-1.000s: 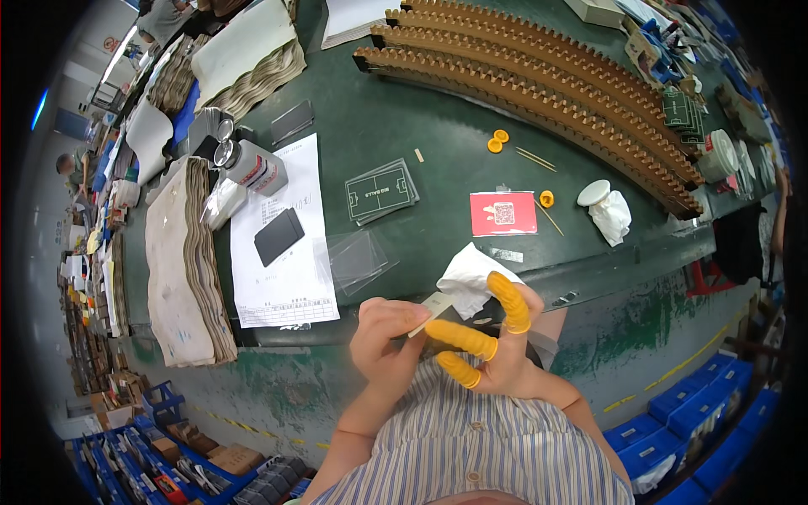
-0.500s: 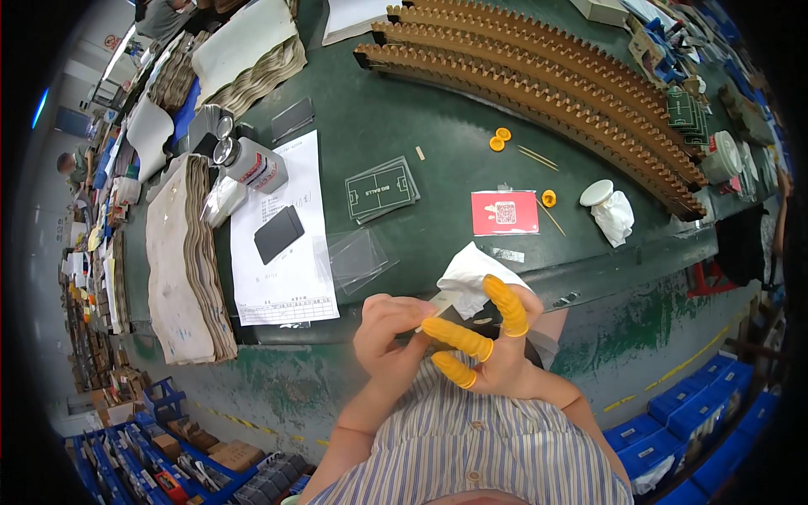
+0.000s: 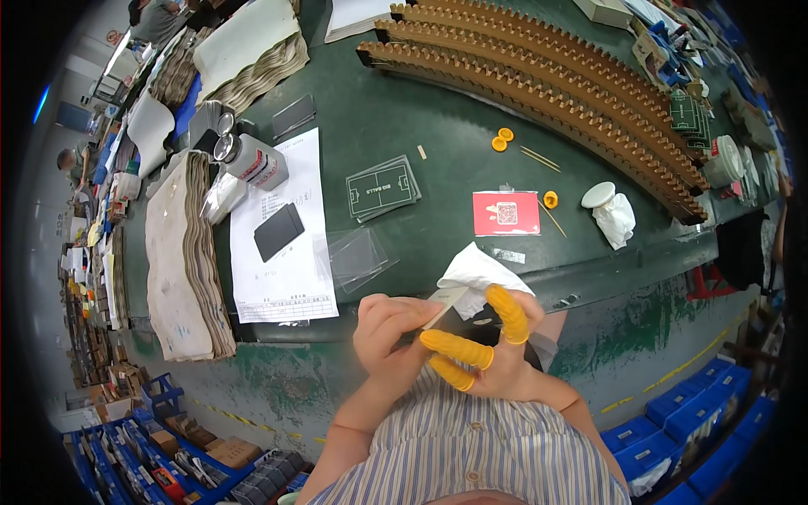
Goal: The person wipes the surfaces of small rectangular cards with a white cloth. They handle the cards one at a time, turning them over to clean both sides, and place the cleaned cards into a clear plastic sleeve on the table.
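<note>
My left hand [image 3: 390, 335] is closed, its thumb and fingers pinching a small flat pale card [image 3: 447, 302] by its near end. My right hand [image 3: 497, 362] wears ridged yellow finger cots on three digits. Two of them point at the card's near edge, and the third is raised. A crumpled white cloth [image 3: 478, 268] hangs over the table edge and runs under the right hand's bare fingers, which seem to grip it. Part of a dark thing shows between the hands, too hidden to name.
Ahead lie green printed cards [image 3: 380, 192], a red card [image 3: 506, 213], orange finger cots [image 3: 500, 145] and thin sticks [image 3: 540, 159]. On the left, a bottle [image 3: 257, 162] and black cards [image 3: 279, 232] rest on a paper sheet [image 3: 286, 295]. Long notched wooden racks [image 3: 539, 93] cross the back.
The raised yellow-capped finger has dropped slightly, and more of the pale card shows. My left hand has stayed almost in place, still pinching the card.
</note>
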`<state>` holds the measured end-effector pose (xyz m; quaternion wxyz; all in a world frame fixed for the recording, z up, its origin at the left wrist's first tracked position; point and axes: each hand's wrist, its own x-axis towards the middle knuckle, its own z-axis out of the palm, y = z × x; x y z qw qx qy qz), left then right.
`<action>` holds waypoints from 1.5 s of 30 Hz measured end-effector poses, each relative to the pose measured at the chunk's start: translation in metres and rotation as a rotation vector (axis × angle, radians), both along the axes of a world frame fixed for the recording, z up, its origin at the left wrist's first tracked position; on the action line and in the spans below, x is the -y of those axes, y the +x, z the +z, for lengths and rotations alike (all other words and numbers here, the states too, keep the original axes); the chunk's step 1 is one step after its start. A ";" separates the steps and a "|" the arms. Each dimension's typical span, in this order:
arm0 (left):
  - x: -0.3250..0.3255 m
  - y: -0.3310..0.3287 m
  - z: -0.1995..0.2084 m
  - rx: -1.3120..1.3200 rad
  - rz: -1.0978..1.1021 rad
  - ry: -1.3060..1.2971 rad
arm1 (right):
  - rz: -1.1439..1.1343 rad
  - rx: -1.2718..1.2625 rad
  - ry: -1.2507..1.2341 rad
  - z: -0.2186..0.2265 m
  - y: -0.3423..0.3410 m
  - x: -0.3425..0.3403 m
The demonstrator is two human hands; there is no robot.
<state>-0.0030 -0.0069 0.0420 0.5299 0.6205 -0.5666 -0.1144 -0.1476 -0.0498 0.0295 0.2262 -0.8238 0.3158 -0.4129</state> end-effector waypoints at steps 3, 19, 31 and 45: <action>0.000 -0.001 0.001 0.017 -0.003 0.000 | -0.012 -0.001 -0.002 0.001 0.000 0.001; -0.003 0.005 -0.001 0.078 -0.026 -0.010 | -0.025 -0.074 0.076 0.007 -0.003 -0.001; -0.005 0.006 -0.002 0.097 -0.010 -0.029 | -0.070 -0.098 -0.053 0.007 -0.006 0.004; -0.007 0.007 -0.004 0.039 -0.009 -0.031 | -0.106 -0.085 -0.033 0.005 -0.002 0.005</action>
